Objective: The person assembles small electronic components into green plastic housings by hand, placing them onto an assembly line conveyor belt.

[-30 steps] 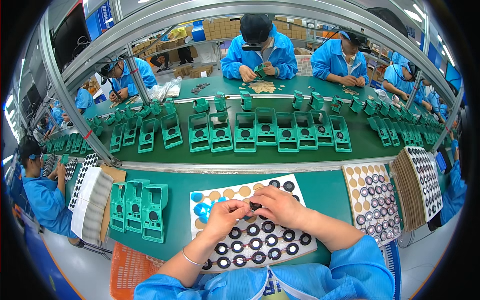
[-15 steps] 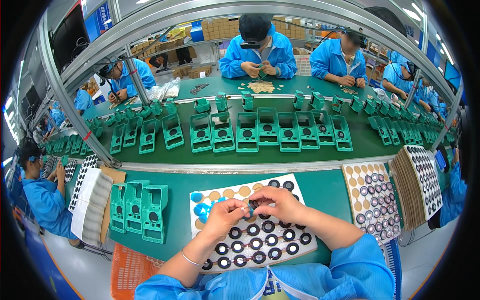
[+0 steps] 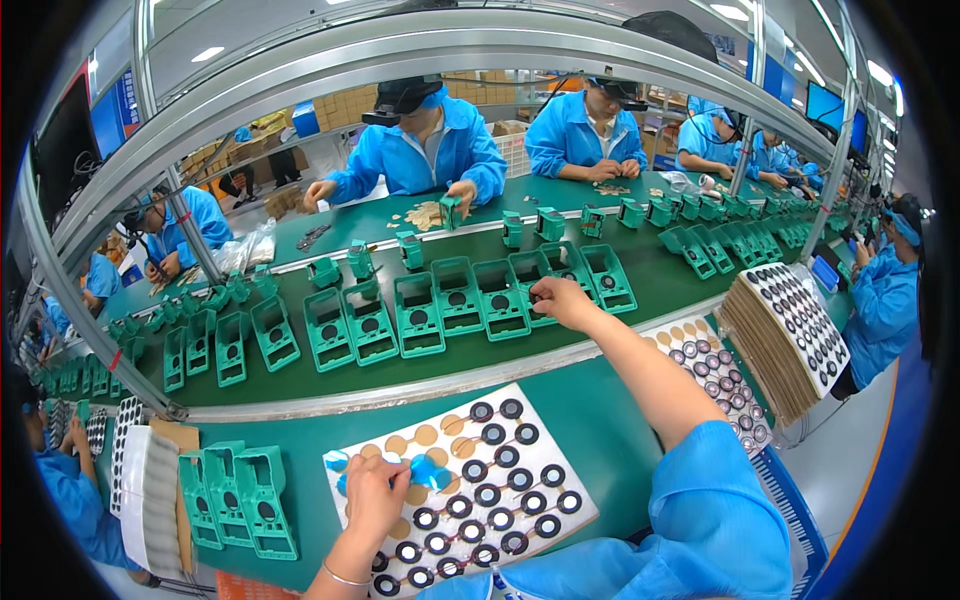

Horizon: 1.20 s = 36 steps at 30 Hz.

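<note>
My right arm stretches over the belt, and my right hand (image 3: 562, 303) is closed at one of the green plastic housings (image 3: 500, 300) standing in a row. A small dark bit shows at its fingertips, too hidden to name. Low over the white foam sheet (image 3: 575, 525), my left hand (image 3: 376, 495) has its fingers pinched beside crumpled blue film pieces (image 3: 428, 472). What sits between those fingertips, if anything, is hidden. Black ring-shaped discs with pale centres (image 3: 487, 495) fill much of the sheet, and bare tan circles (image 3: 426, 435) show along its far left part.
Three green housings (image 3: 262, 505) stand at the left of my bench. To the right are a second sheet of discs (image 3: 715, 385) and a stack of sheets (image 3: 785, 340). A metal rail (image 3: 300, 407) separates bench and belt. Co-workers in blue (image 3: 420, 150) sit opposite.
My hands have parted. The right one went forward and right from the foam sheet to the green housings; the left one moved to the blue film. The whole view has swung to the right.
</note>
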Motion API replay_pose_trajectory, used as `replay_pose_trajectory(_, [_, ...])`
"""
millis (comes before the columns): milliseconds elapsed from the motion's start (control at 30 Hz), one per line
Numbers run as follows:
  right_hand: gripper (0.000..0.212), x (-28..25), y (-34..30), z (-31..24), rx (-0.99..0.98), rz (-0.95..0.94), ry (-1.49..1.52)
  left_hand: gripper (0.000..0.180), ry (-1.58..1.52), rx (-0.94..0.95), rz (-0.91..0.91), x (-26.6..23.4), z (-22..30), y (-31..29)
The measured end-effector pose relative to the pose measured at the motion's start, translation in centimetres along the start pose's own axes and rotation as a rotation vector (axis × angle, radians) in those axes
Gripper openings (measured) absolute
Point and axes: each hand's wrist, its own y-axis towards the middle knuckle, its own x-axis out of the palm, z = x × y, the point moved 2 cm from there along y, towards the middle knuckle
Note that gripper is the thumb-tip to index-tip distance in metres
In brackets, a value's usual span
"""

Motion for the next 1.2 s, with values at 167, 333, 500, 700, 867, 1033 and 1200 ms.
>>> replay_pose_trajectory(167, [0.025,0.6,3.0,3.5,-0.208,0.148,-0.604,0.008,-0.041,0.055,0.114,-0.1,-0.3,-0.1])
replay_pose_trajectory(333, [0.021,1.4,4.6,4.5,-0.193,0.129,-0.692,0.009,-0.038,0.128,0.241,0.2,-1.3,-0.7])
replay_pose_trajectory(500, [0.013,1.5,5.4,5.5,-0.210,0.082,-0.745,0.012,-0.084,0.123,0.251,0.2,-1.5,-0.8])
replay_pose_trajectory(700, [0.012,2.6,5.5,6.4,-0.257,0.102,-0.762,0.008,-0.135,0.108,0.252,0.5,-2.5,-0.9])
replay_pose_trajectory(867, [0.013,2.9,5.3,7.3,-0.293,0.131,-0.733,0.009,-0.139,0.111,0.248,0.5,-2.8,-0.8])
replay_pose_trajectory(1033, [0.019,3.0,4.8,7.0,-0.313,0.106,-0.744,0.011,-0.121,0.101,0.261,0.6,-3.8,-1.0])
replay_pose_trajectory(1200, [0.019,3.3,4.3,6.6,-0.334,0.112,-0.768,0.013,-0.096,0.100,0.257,0.7,-4.5,-1.2])
